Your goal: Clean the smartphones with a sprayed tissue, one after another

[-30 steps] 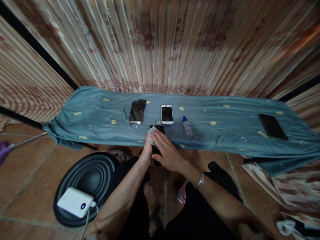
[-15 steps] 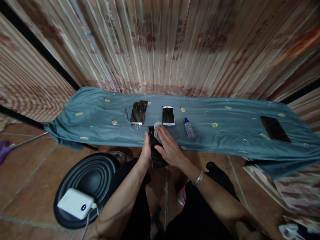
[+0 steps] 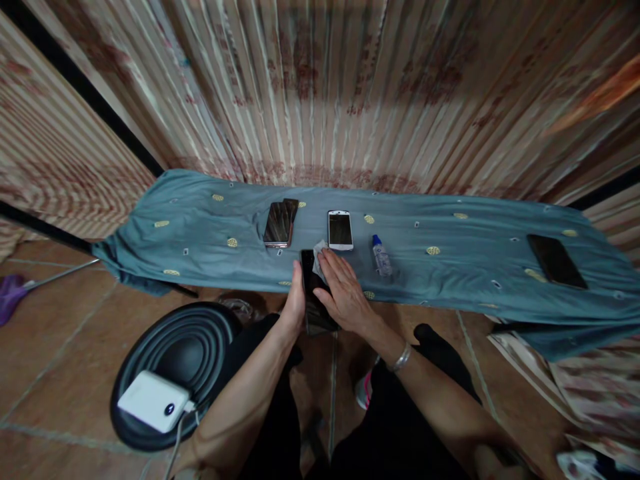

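My left hand (image 3: 295, 303) grips a dark phone (image 3: 315, 313) by its left edge, over my lap at the near edge of the cloth-covered surface. Pressed on the phone's upper part is a pale grey cloth (image 3: 320, 257), with the fingers of my right hand (image 3: 345, 290) over it. Just beyond lies a white phone (image 3: 341, 231) with a dark screen. To its left are stacked dark phones (image 3: 279, 223), overlapping one another. A small clear bottle with a blue cap (image 3: 382, 258) lies to the right of my right hand.
Another dark phone (image 3: 557, 261) rests at the right end of the blue-green cloth (image 3: 465, 260). On the floor at left, a white power bank (image 3: 153, 402) with a cable sits on a black ringed round object (image 3: 175, 340). A pleated curtain (image 3: 320, 93) hangs behind.
The view has shifted slightly, so things on the cloth appear a little to the right. Both hands keep their hold, the right one still pressing the cloth on the phone.
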Action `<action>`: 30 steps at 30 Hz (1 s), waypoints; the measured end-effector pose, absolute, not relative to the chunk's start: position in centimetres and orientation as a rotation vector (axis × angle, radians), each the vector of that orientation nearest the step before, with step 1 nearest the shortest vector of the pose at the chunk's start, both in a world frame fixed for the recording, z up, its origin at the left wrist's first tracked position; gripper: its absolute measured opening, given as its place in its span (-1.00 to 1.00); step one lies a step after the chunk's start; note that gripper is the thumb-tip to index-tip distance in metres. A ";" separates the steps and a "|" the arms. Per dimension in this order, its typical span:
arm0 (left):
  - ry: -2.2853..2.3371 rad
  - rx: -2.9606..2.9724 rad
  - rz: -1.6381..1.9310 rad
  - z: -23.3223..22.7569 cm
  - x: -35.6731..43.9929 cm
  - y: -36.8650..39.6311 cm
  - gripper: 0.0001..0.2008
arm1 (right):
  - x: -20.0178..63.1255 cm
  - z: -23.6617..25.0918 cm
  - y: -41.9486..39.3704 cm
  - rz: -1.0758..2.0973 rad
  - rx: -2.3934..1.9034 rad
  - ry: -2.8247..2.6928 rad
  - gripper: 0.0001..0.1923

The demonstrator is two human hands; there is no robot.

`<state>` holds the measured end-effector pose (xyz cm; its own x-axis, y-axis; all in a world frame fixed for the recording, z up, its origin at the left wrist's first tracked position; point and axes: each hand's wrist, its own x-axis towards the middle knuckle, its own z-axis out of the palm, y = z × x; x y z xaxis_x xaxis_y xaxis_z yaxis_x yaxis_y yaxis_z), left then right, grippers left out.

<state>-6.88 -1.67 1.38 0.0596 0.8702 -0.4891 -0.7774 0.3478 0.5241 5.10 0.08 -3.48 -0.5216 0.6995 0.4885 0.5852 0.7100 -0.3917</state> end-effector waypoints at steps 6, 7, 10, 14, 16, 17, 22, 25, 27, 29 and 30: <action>0.912 0.216 1.266 0.6 -6.0 -1.7 -0.49 | 5.6 -3.1 0.2 0.274 -0.947 -2.294 -0.27; 0.932 0.248 1.281 0.6 -5.9 -1.7 -0.50 | 5.6 -3.1 0.2 0.275 -0.931 -2.296 -0.26; 0.989 0.283 1.330 0.5 -5.7 -1.6 -0.52 | 5.3 -3.0 -0.1 0.290 -0.877 -2.309 -0.25; 1.019 0.193 1.349 0.3 -6.1 -1.3 -0.51 | 4.9 -3.1 -0.9 0.334 -0.818 -2.345 -0.22; 1.014 0.169 1.336 0.2 -6.4 -1.2 -0.52 | 4.8 -3.1 -1.4 0.345 -0.798 -2.364 -0.22; 1.017 0.155 1.329 0.2 -6.6 -1.1 -0.52 | 4.8 -3.1 -1.6 0.351 -0.786 -2.375 -0.22; 1.027 0.054 1.207 0.7 -7.6 -0.7 -0.33 | 4.7 -3.4 -3.0 0.374 -0.707 -2.420 -0.20; 0.988 0.026 1.142 0.8 -8.1 -0.5 -0.20 | 4.7 -3.5 -3.8 0.375 -0.691 -2.447 -0.17; 0.970 0.020 1.150 0.6 -8.5 -0.5 -0.19 | 4.8 -3.5 -4.3 0.377 -0.681 -2.459 -0.16; 0.973 0.015 1.162 0.5 -8.9 -0.4 -0.17 | 4.8 -3.4 -4.7 0.383 -0.662 -2.469 -0.15; 0.982 0.013 1.167 0.5 -9.0 -0.4 -0.16 | 4.9 -3.4 -5.0 0.386 -0.650 -2.474 -0.14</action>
